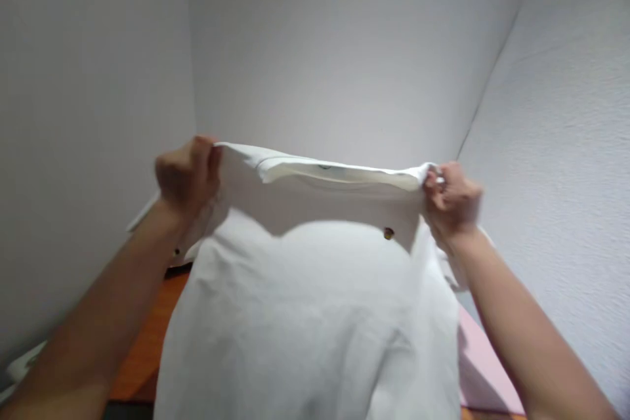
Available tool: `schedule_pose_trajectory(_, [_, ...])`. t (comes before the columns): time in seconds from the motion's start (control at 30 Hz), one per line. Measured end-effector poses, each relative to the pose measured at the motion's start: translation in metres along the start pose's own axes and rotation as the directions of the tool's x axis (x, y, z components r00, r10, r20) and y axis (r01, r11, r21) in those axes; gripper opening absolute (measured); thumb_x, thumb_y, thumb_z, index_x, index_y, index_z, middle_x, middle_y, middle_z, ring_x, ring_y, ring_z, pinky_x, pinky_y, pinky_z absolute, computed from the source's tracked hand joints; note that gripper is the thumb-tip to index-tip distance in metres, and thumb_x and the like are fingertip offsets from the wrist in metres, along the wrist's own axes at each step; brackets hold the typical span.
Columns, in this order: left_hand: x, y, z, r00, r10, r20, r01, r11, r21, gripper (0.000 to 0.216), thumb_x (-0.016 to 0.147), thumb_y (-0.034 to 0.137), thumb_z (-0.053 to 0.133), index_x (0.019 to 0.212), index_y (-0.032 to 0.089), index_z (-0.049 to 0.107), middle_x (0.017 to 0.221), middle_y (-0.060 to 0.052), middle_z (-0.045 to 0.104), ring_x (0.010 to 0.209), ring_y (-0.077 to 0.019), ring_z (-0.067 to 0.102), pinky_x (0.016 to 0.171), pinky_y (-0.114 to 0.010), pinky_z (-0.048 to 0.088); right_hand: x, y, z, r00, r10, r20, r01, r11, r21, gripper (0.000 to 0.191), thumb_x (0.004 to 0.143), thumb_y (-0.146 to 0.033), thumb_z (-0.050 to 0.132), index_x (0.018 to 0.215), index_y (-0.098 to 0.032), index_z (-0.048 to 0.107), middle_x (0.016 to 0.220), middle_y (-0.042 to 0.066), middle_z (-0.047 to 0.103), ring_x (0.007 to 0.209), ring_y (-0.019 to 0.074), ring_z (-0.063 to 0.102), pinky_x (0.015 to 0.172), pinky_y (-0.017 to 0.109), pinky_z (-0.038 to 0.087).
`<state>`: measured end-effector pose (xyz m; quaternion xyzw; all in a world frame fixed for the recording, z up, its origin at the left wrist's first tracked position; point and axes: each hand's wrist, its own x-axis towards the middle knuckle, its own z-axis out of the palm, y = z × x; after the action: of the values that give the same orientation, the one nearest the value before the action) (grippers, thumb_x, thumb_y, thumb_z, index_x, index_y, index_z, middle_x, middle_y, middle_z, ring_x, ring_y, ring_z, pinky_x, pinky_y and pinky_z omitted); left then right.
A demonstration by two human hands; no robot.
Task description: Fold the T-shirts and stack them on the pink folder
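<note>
Both hands, left hand (187, 174) and right hand (450, 197), clench the soft white cotton pillowcase (315, 302) by its top-edge corners, stretched taut, bare walls close around

White cloth (315, 315) cut off at bottom edge, hides most of the table (147, 354); both hands' fingers blurred.

A home room: plain white walls (315, 46) beyond the fingers (201, 147), a wooden table (147, 341) below them.
</note>
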<state>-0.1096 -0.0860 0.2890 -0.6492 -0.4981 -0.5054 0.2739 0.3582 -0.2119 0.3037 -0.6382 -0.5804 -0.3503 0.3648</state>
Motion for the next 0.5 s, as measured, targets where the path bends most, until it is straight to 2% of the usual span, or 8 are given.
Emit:
schedule_pose_trajectory(0.03, [0.011,0.002,0.023,0.988,0.0,0.157,-0.01,0.998,0.065,0.05,0.103,0.045,0.022,0.119,0.007,0.051,0.096,-0.01,0.061,0.1,-0.0216,0.059,0.088,-0.037,0.038,0.017,-0.012,0.025,0.997,-0.007,0.072,0.012,0.998,-0.058,0.051,0.104,-0.045,0.024,0.117,-0.007,0.056,0.094,0.016,0.064,0.086,0.0232,0.061,0.074,0.033,0.044])
schedule_pose_trajectory(0.1, [0.013,0.004,0.069,0.939,0.042,0.342,-0.074,0.994,0.08,0.05,0.103,0.046,0.027,0.121,0.007,0.052,0.105,-0.012,0.063,0.1,-0.0199,0.058,0.087,-0.034,0.039,0.031,-0.035,0.076,0.953,-0.059,0.298,0.09,0.992,-0.091,0.052,0.105,-0.04,0.018,0.123,-0.004,0.051,0.109,0.018,0.062,0.096,0.0223,0.059,0.079,0.031,0.042])
schedule_pose_trajectory(0.17, [-0.012,-0.003,0.106,0.868,0.077,0.491,-0.128,0.989,0.072,0.044,0.099,0.045,0.039,0.12,0.009,0.056,0.114,-0.012,0.063,0.104,-0.0192,0.057,0.09,-0.032,0.039,0.014,-0.053,0.119,0.909,-0.106,0.404,0.142,0.988,-0.06,0.05,0.104,-0.039,0.024,0.129,-0.002,0.047,0.12,0.019,0.057,0.107,0.0216,0.056,0.087,0.03,0.04])
schedule_pose_trajectory(0.23, [-0.052,-0.02,0.131,0.78,0.051,0.623,-0.14,0.986,0.094,0.036,0.095,0.039,0.049,0.118,0.013,0.061,0.118,-0.013,0.063,0.11,-0.022,0.056,0.095,-0.034,0.038,-0.028,-0.063,0.149,0.875,-0.122,0.469,0.158,0.987,-0.038,0.045,0.101,-0.037,0.037,0.13,-0.005,0.048,0.122,0.017,0.057,0.111,0.0228,0.054,0.092,0.031,0.039])
schedule_pose_trajectory(0.3, [-0.096,-0.046,0.145,0.699,-0.023,0.714,-0.116,0.982,0.146,0.037,0.093,0.037,0.05,0.121,0.016,0.062,0.128,-0.014,0.061,0.122,-0.0276,0.051,0.102,-0.041,0.036,-0.083,-0.067,0.165,0.824,-0.128,0.552,0.165,0.986,-0.017,0.04,0.097,-0.037,0.049,0.127,-0.011,0.054,0.122,0.015,0.059,0.112,0.0258,0.054,0.094,0.034,0.039])
schedule_pose_trajectory(0.33, [-0.115,-0.061,0.15,0.665,-0.077,0.743,-0.093,0.978,0.185,0.04,0.093,0.038,0.049,0.124,0.017,0.062,0.135,-0.015,0.056,0.13,-0.0316,0.044,0.106,-0.047,0.032,-0.111,-0.067,0.17,0.767,-0.133,0.627,0.164,0.986,0.009,0.043,0.097,-0.039,0.049,0.131,-0.012,0.052,0.127,0.016,0.056,0.117,0.0283,0.051,0.097,0.037,0.038])
schedule_pose_trajectory(0.43, [-0.153,-0.106,0.164,0.559,-0.264,0.786,-0.004,0.947,0.32,0.051,0.094,0.044,0.039,0.137,0.021,0.053,0.148,-0.017,0.043,0.137,-0.0423,0.034,0.105,-0.064,0.027,-0.181,-0.063,0.178,0.605,-0.088,0.791,0.096,0.995,0.038,0.061,0.096,-0.055,0.042,0.145,-0.018,0.041,0.151,0.015,0.035,0.14,0.0367,0.026,0.109,0.05,0.025])
schedule_pose_trajectory(0.5, [-0.165,-0.128,0.174,0.497,-0.341,0.798,0.033,0.926,0.375,0.056,0.095,0.049,0.03,0.143,0.026,0.046,0.153,-0.016,0.036,0.136,-0.0458,0.033,0.1,-0.069,0.029,-0.209,-0.057,0.181,0.52,-0.033,0.854,0.034,0.999,0.018,0.07,0.095,-0.065,0.032,0.151,-0.023,0.031,0.159,0.011,0.02,0.145,0.0384,0.009,0.112,0.056,0.016])
